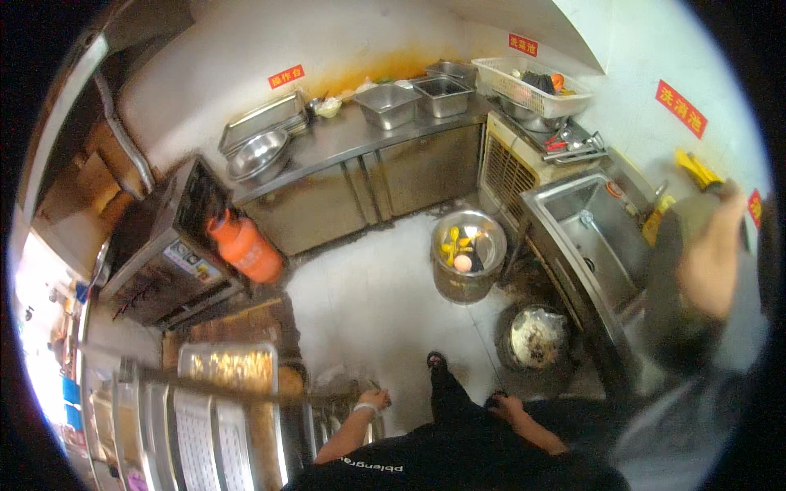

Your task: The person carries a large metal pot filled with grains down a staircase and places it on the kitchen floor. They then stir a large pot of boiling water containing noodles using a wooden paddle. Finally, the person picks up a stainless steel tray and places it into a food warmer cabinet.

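My left hand [376,399], with a pale band at its wrist, is low in the picture beside the tray rack, with something small and thin at its fingers that is too blurred to name. Near my right leg is my right hand [507,406], its fingers curled at a small dark object that I cannot name. Ahead on the floor stands a tall metal pot [470,285] with yellow pieces and a round pale thing inside. Closer, a bin [535,337] has a plastic liner and pale contents.
A steel sink [605,236] runs along the right, where another person's blurred arm [709,264] reaches in. An orange gas cylinder [249,248] leans by a dark cabinet at left. Steel pans [387,107] stand on the back counter [344,144]. A tray rack [215,429] is at lower left.
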`<action>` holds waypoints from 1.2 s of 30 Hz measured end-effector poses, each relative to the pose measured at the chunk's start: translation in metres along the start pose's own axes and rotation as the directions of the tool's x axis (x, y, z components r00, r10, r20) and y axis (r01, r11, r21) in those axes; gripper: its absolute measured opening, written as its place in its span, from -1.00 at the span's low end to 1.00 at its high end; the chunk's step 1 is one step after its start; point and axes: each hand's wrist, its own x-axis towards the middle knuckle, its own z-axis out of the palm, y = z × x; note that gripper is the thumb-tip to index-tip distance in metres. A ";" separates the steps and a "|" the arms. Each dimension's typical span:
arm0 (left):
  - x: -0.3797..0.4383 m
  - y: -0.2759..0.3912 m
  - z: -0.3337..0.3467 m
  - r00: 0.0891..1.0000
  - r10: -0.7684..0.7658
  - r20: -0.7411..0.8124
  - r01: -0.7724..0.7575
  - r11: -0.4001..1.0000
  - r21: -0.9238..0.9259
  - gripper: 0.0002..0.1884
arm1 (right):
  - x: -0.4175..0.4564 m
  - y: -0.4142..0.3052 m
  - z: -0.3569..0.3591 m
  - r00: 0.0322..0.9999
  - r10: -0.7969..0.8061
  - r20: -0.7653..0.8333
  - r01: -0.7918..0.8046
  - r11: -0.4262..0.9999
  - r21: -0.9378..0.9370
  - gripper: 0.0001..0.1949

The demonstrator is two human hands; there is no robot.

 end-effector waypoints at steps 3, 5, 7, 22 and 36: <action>0.026 0.066 -0.037 0.998 -0.057 0.016 0.057 0.998 0.003 -0.60 | 0.040 0.022 -0.024 0.979 0.130 0.156 -0.157 0.973 0.171 -0.72; 0.017 0.110 -0.066 0.991 -0.129 -0.029 0.128 0.991 -0.035 -0.62 | 0.074 0.024 -0.060 0.915 0.299 0.272 -0.383 0.855 0.350 -0.71; 0.015 0.143 -0.098 0.985 -0.169 -0.036 0.173 0.975 0.141 -0.63 | 0.128 0.010 -0.103 0.892 0.344 0.294 -0.447 0.767 0.461 -0.71; 0.279 0.243 -0.326 0.971 -0.190 -0.147 0.237 0.846 0.478 -0.60 | 0.494 -0.136 -0.421 0.959 0.262 0.112 -0.132 0.060 0.989 -0.82; 0.520 0.853 -0.392 0.915 0.352 -0.196 -0.393 0.885 -0.248 -0.29 | 0.599 -0.058 -0.805 0.803 0.568 -0.182 0.343 -0.191 0.920 -0.76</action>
